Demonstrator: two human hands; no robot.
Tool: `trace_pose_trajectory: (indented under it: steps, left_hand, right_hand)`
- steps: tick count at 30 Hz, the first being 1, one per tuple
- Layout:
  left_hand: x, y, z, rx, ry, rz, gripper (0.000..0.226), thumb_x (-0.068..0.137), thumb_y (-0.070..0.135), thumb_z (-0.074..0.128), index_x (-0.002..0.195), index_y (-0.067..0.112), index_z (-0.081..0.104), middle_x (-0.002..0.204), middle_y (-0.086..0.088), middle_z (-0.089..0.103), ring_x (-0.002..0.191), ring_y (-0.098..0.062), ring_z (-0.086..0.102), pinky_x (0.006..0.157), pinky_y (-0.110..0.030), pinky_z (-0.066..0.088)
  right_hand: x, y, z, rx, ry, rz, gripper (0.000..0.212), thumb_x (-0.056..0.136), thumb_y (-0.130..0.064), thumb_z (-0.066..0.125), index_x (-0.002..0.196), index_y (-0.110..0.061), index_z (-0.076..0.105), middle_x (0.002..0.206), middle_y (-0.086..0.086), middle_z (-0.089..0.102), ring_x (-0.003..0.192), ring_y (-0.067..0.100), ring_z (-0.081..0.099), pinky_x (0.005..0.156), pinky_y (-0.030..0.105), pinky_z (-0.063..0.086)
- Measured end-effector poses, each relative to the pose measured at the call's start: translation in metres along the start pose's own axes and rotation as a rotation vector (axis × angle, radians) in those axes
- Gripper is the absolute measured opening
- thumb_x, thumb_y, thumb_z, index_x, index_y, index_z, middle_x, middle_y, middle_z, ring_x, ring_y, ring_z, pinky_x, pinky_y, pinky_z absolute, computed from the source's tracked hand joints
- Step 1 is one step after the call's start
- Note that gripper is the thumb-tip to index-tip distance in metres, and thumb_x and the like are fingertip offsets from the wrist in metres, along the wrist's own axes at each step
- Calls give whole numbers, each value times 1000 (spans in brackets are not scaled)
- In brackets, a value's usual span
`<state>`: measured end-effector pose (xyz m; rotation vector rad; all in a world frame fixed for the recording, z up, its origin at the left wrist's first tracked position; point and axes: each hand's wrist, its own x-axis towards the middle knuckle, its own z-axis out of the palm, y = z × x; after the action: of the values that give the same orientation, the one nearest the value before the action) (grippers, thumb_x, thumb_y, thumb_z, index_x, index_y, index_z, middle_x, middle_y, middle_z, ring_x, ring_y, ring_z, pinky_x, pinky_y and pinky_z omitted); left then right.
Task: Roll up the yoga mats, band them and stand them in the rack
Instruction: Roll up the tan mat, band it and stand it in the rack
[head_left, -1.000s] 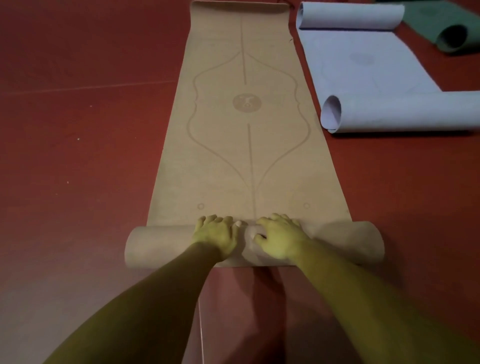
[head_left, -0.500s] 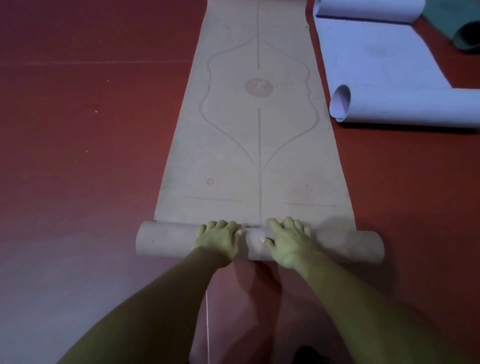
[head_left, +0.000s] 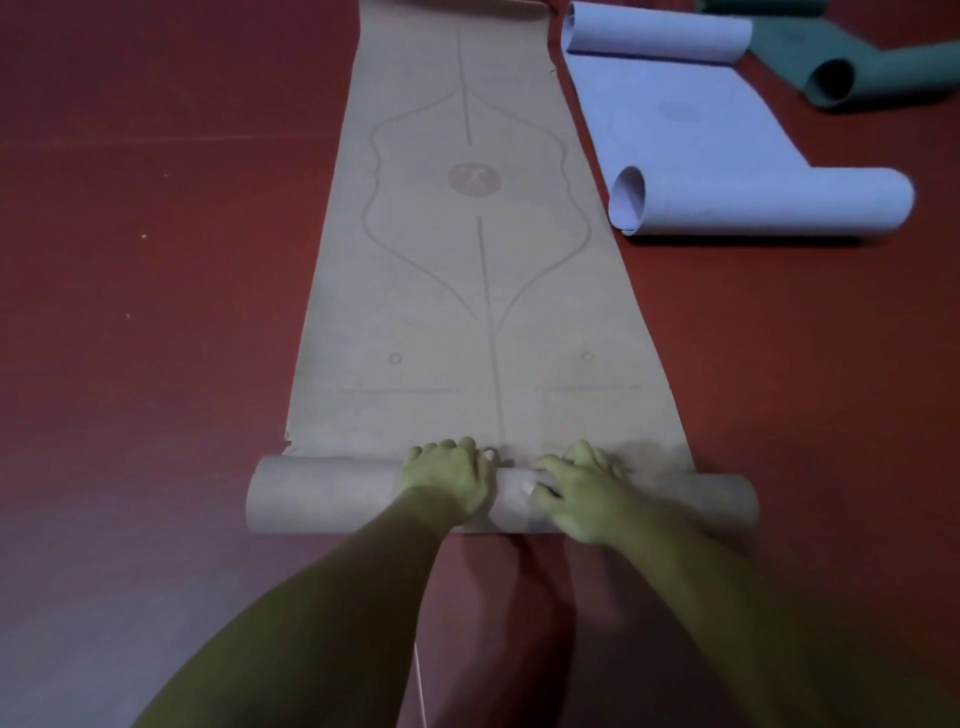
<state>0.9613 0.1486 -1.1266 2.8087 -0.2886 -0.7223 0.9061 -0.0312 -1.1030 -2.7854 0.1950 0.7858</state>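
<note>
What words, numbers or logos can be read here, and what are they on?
No readable words or numbers anywhere.
On the tan mat: round emblem, too blurred to read, plus lines and small circles.
On the lilac mat: faint round mark, too blurred to read.

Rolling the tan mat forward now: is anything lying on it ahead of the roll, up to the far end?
Nothing visible. The left hand and right hand grip the roll, and the flat tan mat ahead is bare to its far edge. The lavender mat lies beside it on the right, off its surface.
</note>
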Motion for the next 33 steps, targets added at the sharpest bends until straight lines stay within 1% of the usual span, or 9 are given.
trace_pose_trajectory:
  steps: [5,10,13,16,18,22,24,28,33]
  left_hand:
    - [-16,-7,29,33,127,-2,47,105,44,27,131,24,60,130,-11,59,121,-33,53,105,-42,33]
    - [-59,-4,45,62,164,-8,77,88,57,0,129,23,56,126,-7,53,115,-31,52,103,-41,33]
    - [-81,-6,54,79,127,-13,63,95,53,8,134,28,52,135,1,49,121,-25,45,105,-41,29]
    - [-94,-4,61,97,117,-12,57,101,56,15,140,33,49,141,6,51,130,-22,39,109,-42,25]
    - [-99,-1,62,56,112,-39,57,100,58,18,136,32,53,136,4,53,130,-23,41,110,-42,23]
    - [-102,4,77,-37,258,-28,80,85,65,3,125,28,62,118,-3,55,115,-29,49,104,-41,27]
    - [-104,5,88,-17,267,-25,74,90,64,9,123,27,63,117,-4,53,111,-29,48,101,-42,30]
    - [-110,6,99,4,196,-11,46,103,55,31,125,27,59,129,1,53,123,-26,43,105,-41,26]
    - [-130,7,109,-38,191,34,42,104,51,33,124,21,56,125,-3,54,120,-28,47,107,-42,27]
  right_hand:
    - [5,-7,18,33,15,-40,48,100,-60,35,134,-28,46,139,8,50,134,30,43,111,44,28]
    - [-15,4,26,-43,-9,-74,53,97,-64,39,139,-34,46,135,9,41,133,31,34,114,47,25]
    - [-31,9,37,-27,-23,-101,47,95,-63,42,132,-36,48,131,7,40,132,30,35,114,48,25]
    - [-44,13,46,33,0,-101,39,98,-57,41,127,-32,47,130,7,49,130,30,42,110,46,27]
    - [-50,15,51,41,55,-115,38,99,-54,42,129,-32,48,127,6,51,129,29,43,107,44,28]
    - [-57,24,62,35,152,-138,46,95,-58,48,137,-38,50,128,4,48,129,27,40,109,44,29]
    - [-60,27,74,42,146,-121,51,92,-61,53,137,-37,54,128,4,47,130,27,39,111,44,30]
    - [-79,24,88,92,137,-75,48,88,-61,61,128,-36,57,126,1,46,129,24,39,112,40,29]
    - [-107,15,93,37,156,-62,34,92,-53,62,118,-32,55,123,0,51,126,23,45,105,39,31]
